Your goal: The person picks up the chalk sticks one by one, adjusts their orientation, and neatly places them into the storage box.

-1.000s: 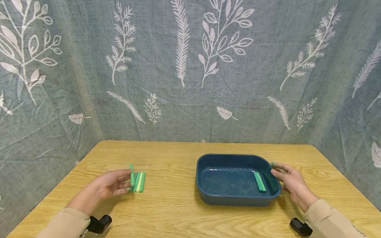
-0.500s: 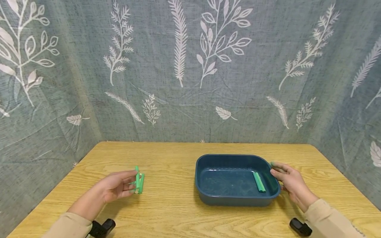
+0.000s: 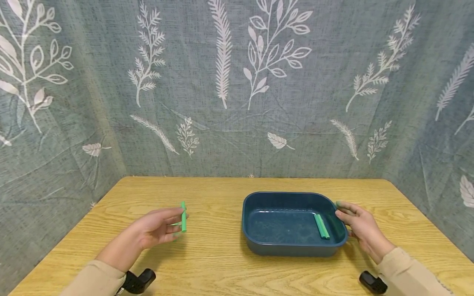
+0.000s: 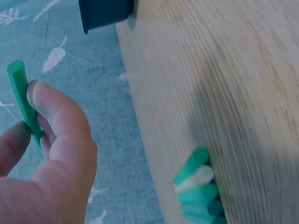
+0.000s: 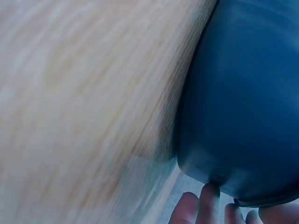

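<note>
My left hand point(image 3: 157, 230) pinches a green chalk stick point(image 3: 183, 218) between thumb and fingers, raised above the table. In the left wrist view that stick point(image 4: 22, 95) is near upright. Several more chalk sticks point(image 4: 198, 191), green and one pale, lie side by side on the table; the hand mostly hides them in the head view. On the right, my right hand point(image 3: 361, 226) holds the end of a dark blue plastic basin point(image 3: 292, 250), with its thumb at the rim and fingers against the outer wall. Inside the basin, near its right end, lie green chalk sticks point(image 3: 321, 226) close together.
The wooden table point(image 3: 211, 263) has blue-green leaf-patterned cloth point(image 3: 192, 82) hanging behind it and at both sides. A stretch of bare tabletop lies between the left hand and the basin. Black wrist devices point(image 3: 140, 281) sit at both wrists.
My left hand has lifted the chalk stick from the row on the table and moved to the right with it. My right hand and the basin stay in place.
</note>
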### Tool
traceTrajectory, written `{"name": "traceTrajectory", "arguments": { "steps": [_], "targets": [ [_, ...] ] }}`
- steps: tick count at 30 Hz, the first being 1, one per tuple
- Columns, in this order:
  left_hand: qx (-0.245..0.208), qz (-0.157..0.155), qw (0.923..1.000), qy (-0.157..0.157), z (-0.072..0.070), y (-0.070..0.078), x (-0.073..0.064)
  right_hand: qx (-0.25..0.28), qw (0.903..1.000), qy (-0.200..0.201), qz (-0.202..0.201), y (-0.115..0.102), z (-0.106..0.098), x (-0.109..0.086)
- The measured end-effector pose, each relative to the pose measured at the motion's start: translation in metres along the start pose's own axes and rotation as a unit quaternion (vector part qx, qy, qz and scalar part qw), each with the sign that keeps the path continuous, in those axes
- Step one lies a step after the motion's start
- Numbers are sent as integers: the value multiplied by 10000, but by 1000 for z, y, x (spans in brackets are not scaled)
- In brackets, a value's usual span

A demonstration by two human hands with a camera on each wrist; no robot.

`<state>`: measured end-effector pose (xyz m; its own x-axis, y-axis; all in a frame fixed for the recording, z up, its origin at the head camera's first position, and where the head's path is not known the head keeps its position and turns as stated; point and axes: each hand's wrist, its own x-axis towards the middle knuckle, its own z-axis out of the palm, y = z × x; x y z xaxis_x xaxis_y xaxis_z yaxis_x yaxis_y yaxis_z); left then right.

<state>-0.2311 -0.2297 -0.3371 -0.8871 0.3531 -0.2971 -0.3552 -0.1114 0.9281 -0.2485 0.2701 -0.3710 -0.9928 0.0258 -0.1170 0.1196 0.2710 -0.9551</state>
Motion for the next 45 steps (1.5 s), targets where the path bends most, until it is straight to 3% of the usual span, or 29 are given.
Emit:
{"name": "traceTrajectory", "arguments": {
  "steps": [8,16,27,45],
  "targets": [
    [96,92,9998,-162,16,-3,6,-22,10000,15,-3,0,1,-1],
    [103,-60,9998,-153,32,-9,13,33,10000,43,33,0,1,0],
    [388,-78,9992,-88,51,-7,19,-28,9999,105,33,0,1,-1],
    [481,-112,9984,-272,83,-3,33,-67,9999,89,3,-1,1,-1]
  ]
}}
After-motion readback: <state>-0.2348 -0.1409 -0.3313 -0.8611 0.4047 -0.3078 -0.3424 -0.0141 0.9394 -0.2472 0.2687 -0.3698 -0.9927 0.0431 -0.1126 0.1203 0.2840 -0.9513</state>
